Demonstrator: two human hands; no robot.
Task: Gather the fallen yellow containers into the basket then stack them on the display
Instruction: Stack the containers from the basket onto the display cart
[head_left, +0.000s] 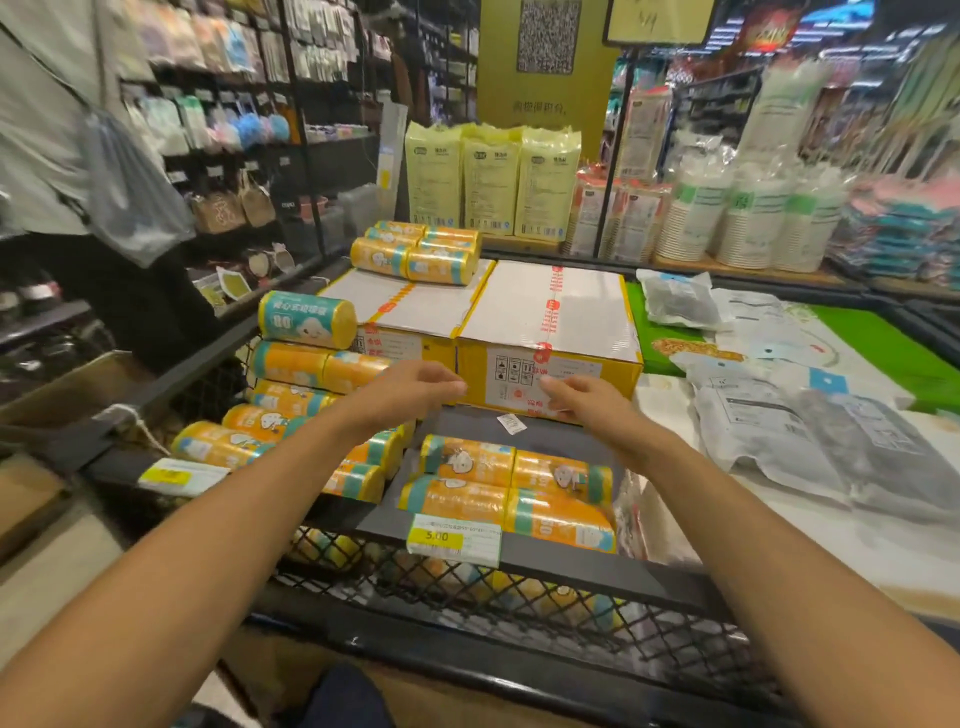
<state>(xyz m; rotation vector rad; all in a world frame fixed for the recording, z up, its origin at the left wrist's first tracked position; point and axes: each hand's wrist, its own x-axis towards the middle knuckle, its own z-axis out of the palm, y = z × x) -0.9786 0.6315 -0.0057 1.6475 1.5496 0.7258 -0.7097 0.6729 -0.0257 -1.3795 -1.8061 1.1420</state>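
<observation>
Above the display shelf (545, 431), left hand (410, 387) and right hand (582, 402) empty, fingers loosely spread, yellow containers (506, 488) stacked below, yellow boxes (550, 332) just behind.

Take the right carton (550, 332) as the landmark. Touching its left side sits the left carton (400, 317), and on the far part of that one lies a small stack of containers (415, 252). Left of the left carton, more containers (306, 364) are piled in a column, one (307, 318) lying on top at carton height. Before the right carton, on the display shelf (561, 569), four containers (506, 491) lie in two rows, with a price tag (453, 538) on the shelf's front edge below them. Between these and the right carton both hands hover, the left hand (410, 387) and the right hand (582, 402) near each other, holding nothing. Right of the right carton, flat bags (810, 436) lie on the worktop (831, 545). Behind it stand tall packs (491, 182), with stacked cups (748, 218) to their right.
</observation>
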